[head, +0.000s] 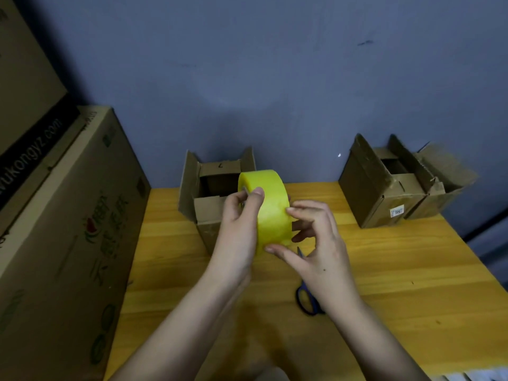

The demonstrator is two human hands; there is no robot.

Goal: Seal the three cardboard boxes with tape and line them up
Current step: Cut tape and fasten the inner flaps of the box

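Tape roll (270,209) up off the table (384,270), my left hand (242,224) gripping its side, thumb at the core. Right hand (316,237) pinches at the outer wrap, feeling for the loose end. Nothing sealed yet: near box (204,207) gapes open behind the roll, two boxes (398,185) at far right too, flaps up. Scissors (306,295) wait below my wrist.

A dull blue-grey wall (275,64) with a few dark scuffs rises behind the yellow wooden surface (398,270). Large printed cartons (63,215) stand stacked along the left. The light is dim, with a pale patch on the wall.
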